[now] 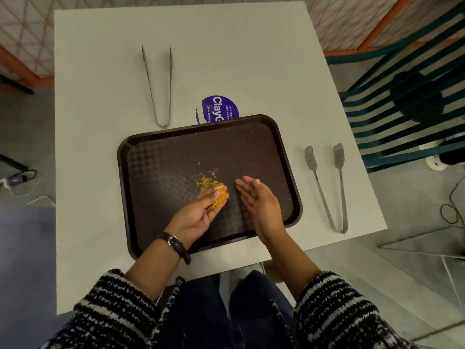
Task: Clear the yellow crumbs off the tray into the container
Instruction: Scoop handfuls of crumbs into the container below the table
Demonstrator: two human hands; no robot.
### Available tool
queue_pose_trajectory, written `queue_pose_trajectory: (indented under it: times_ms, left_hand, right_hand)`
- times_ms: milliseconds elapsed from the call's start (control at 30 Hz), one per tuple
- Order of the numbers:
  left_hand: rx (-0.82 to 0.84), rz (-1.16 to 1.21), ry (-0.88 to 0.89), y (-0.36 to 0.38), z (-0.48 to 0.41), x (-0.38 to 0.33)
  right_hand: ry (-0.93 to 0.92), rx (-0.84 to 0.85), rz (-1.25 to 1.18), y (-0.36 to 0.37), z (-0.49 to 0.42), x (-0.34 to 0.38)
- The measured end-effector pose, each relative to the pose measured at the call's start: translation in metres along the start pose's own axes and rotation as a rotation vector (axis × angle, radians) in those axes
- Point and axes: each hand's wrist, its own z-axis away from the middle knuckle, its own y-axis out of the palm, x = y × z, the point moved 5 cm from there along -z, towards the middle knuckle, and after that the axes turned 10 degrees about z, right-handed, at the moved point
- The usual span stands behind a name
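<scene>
Left hand (198, 215) is cupped palm-up around a clump of crumbs (219, 197). Right hand (260, 204) is flat and empty, just beside it. The leftover pile sits on the tray (156, 157) right past the left fingertips. Can't spot the container anywhere.

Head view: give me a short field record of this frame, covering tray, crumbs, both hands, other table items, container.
tray: brown, on white table
yellow crumbs: small loose pile mid-tray, few stray specks
left hand: palm up, fingers curled round a clump of crumbs
right hand: open, fingers straight, palm facing left hand, empty
tongs: one pair beyond the tray's far-left corner; second pair right of the tray
sticker: purple, partly under tray's far edge
container: not in view
</scene>
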Motion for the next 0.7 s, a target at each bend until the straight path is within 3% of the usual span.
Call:
queue_pose_trajectory:
  times_ms: [167, 367, 533, 700]
  left_hand:
    - [0.043, -0.073, 0.031, 0.009, 0.024, 0.046]
    - [0.072, -0.038, 0.052, 0.016, 0.059, 0.157]
    - [0.007, -0.010, -0.049, 0.003, 0.075, 0.270]
    - [-0.118, -0.098, -0.089, -0.023, 0.036, 0.344]
  right_hand:
    - [0.028, 0.052, -0.068, -0.039, 0.036, -0.008]
    - [-0.003, 0.084, -0.067, -0.131, 0.102, -0.043]
    - [0.026, -0.001, -0.083, -0.219, 0.147, -0.089]
    - [0.109, -0.083, -0.120, -0.275, 0.147, -0.149]
